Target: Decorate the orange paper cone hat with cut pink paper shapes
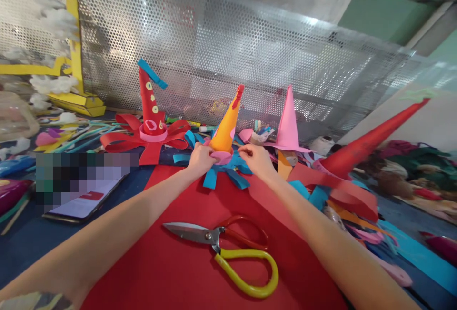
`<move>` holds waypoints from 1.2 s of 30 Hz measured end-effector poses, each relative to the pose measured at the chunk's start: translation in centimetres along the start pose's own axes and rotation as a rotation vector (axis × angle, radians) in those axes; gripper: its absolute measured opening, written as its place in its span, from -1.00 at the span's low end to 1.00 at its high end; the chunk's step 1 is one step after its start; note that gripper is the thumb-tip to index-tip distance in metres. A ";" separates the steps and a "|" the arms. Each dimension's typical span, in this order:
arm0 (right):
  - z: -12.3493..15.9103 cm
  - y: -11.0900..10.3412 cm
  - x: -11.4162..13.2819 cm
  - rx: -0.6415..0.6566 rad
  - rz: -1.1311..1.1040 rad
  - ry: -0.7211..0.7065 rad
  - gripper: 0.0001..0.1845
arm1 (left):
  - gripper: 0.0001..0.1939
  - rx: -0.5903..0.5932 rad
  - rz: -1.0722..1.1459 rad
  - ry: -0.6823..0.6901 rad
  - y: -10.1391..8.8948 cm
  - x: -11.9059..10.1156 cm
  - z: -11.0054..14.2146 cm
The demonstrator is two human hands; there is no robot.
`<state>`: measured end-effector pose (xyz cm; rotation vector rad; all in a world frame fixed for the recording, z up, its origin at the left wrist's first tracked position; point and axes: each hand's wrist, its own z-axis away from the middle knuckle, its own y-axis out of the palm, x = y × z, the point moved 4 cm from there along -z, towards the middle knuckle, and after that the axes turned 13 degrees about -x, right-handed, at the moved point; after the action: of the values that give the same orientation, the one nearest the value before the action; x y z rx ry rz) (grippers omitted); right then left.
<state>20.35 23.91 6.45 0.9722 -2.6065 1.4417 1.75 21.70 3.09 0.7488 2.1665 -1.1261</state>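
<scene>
An orange paper cone hat (226, 129) with a red tip leans slightly right, a pink band (222, 157) round its base and blue paper strips (210, 179) spreading out below. My left hand (200, 161) grips the left side of the pink band between thumb and fingers. At the hat's right side, my right hand (257, 158) is pinched closed by the blue strips; whatever its fingertips hold is too small to make out. Scissors (214, 236) with one red and one yellow handle lie on red sheets (150, 262) between my forearms.
Left of the hat stands a red cone hat (149, 105) with looped strips; a phone (76, 207) lies in front. To the right are a pink cone hat (287, 126) and a long red cone (374, 141). A perforated metal panel (228, 43) rises behind.
</scene>
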 end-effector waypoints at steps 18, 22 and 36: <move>-0.5 1.2 0.5 0.026 -0.047 -0.162 -0.77 | -0.67 -0.128 -0.021 -0.248 -2.2 0.7 0.5; -0.8 0.6 -0.4 0.033 -0.055 -0.170 -0.78 | -0.70 -0.137 -0.006 -0.322 -2.4 1.6 0.3; -1.5 0.0 -0.8 0.223 -0.085 -0.202 -0.77 | -0.66 -0.063 -0.010 -0.117 -0.4 -1.5 1.9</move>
<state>20.58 25.53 7.08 1.2989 -2.5359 1.7254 2.92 19.59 3.46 0.6294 2.0998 -1.0744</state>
